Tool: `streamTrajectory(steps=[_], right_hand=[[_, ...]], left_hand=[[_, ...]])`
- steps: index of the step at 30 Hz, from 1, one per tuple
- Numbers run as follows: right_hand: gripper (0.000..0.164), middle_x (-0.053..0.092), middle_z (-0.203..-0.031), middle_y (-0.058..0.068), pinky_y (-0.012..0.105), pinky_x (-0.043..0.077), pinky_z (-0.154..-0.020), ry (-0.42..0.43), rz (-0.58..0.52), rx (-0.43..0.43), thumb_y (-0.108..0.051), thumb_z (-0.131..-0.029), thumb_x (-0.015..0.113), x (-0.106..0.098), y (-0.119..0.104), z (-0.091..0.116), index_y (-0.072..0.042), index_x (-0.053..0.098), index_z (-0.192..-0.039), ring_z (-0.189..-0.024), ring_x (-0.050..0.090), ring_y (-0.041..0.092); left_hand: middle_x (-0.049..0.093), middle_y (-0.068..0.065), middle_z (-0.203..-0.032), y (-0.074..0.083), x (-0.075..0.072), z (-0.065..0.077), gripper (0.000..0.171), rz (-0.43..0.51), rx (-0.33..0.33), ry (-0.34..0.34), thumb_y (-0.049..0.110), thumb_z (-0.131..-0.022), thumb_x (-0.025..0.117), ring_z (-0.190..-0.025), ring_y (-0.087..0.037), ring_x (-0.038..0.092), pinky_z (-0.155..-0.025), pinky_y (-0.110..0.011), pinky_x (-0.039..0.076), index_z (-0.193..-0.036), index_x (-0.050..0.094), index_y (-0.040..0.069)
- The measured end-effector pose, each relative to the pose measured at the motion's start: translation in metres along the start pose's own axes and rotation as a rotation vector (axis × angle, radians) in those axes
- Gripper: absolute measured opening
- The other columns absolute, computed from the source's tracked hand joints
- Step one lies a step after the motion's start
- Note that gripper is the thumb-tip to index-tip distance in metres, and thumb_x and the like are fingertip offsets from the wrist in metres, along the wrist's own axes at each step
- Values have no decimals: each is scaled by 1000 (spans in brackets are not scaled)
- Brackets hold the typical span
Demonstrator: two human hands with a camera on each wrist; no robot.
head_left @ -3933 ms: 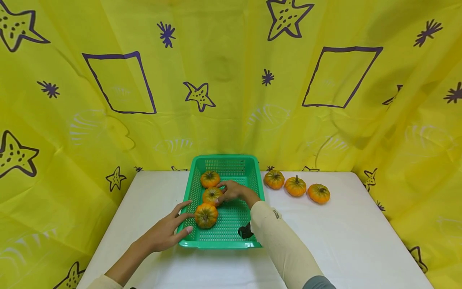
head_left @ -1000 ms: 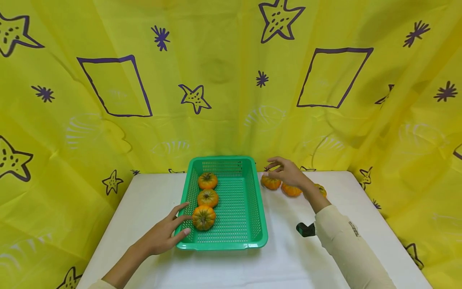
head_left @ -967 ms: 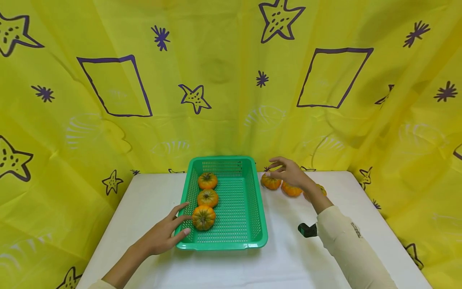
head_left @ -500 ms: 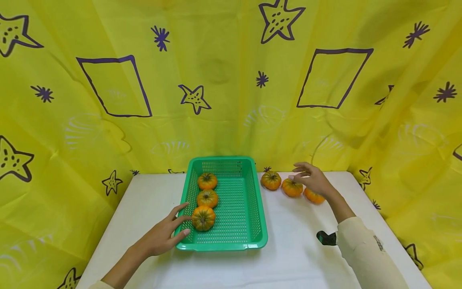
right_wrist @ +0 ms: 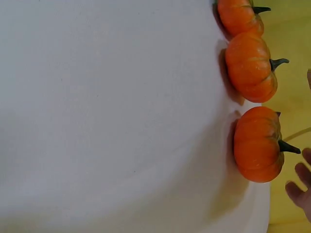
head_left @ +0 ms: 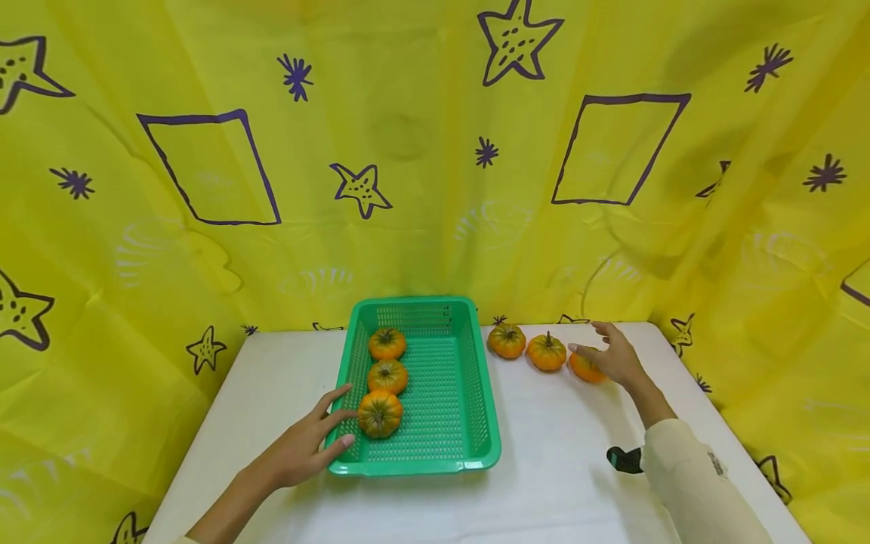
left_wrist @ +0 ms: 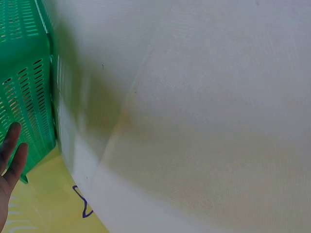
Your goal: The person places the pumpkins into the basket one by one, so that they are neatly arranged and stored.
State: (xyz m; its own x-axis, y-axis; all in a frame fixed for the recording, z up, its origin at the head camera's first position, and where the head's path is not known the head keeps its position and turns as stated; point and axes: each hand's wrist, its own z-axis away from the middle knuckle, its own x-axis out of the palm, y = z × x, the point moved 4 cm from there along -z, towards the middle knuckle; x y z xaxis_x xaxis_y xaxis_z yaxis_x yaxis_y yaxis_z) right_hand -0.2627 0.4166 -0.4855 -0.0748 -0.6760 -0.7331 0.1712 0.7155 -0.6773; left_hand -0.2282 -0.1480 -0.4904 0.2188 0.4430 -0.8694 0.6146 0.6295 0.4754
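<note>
Three small orange pumpkins stand in a row on the table right of the green basket (head_left: 494,423). My right hand (head_left: 620,358) hovers at the rightmost pumpkin (head_left: 586,367), fingers spread and partly covering it in the head view. In the right wrist view my fingertips (right_wrist: 295,190) are beside that pumpkin's stem, with a gap. Left of it are the middle pumpkin (head_left: 547,353) and the one closest to the basket (head_left: 506,341). My left hand (head_left: 303,447) rests at the basket's left rim with fingers extended. Three more pumpkins (head_left: 380,414) line the basket's left side.
A white-covered table (head_left: 544,483) carries everything. Yellow cloth (head_left: 435,249) with drawn starfish and shells hangs along the back and both sides. A dark device (head_left: 624,459) shows at my right wrist.
My right hand has left the middle pumpkin in the basket, which now lies released in its row. It has moved right, passing over the table pumpkins to the rightmost. My left hand stays put.
</note>
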Motion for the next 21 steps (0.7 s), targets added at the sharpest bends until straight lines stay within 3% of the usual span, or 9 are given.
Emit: streamTrajectory(steps=[5, 9, 15, 21], right_hand=[[99, 19, -150, 47, 73, 27, -108, -55, 110, 86, -44, -92, 70, 5, 16, 3, 14, 17, -153, -135, 21, 66], [97, 19, -149, 48, 72, 26, -110, -95, 130, 128, -43, -92, 70, 8, 22, 5, 16, 19, -151, -135, 22, 66], [82, 29, -147, 45, 69, 28, -111, -93, 126, 106, -34, -94, 69, 10, 25, 7, 14, 29, -147, -135, 30, 61], [78, 33, -145, 44, 68, 30, -110, -89, 112, 108, -31, -94, 70, 11, 24, 8, 13, 31, -146, -132, 33, 60]], left_hand=[[27, -4, -163, 0, 2, -1, 38, -13, 1, 13, 39, -103, 54, -125, -38, 59, -89, -56, 54, -135, 61, 19], [27, -5, -163, 0, 1, -2, 38, -17, 8, 16, 38, -103, 54, -125, -37, 59, -89, -55, 54, -135, 60, 19], [27, -4, -163, 0, -1, -3, 38, -12, -2, 13, 39, -103, 53, -125, -37, 59, -90, -56, 54, -135, 60, 19], [27, -4, -163, -1, 1, -2, 38, -3, -12, 3, 39, -104, 53, -127, -39, 57, -90, -57, 53, -136, 60, 19]])
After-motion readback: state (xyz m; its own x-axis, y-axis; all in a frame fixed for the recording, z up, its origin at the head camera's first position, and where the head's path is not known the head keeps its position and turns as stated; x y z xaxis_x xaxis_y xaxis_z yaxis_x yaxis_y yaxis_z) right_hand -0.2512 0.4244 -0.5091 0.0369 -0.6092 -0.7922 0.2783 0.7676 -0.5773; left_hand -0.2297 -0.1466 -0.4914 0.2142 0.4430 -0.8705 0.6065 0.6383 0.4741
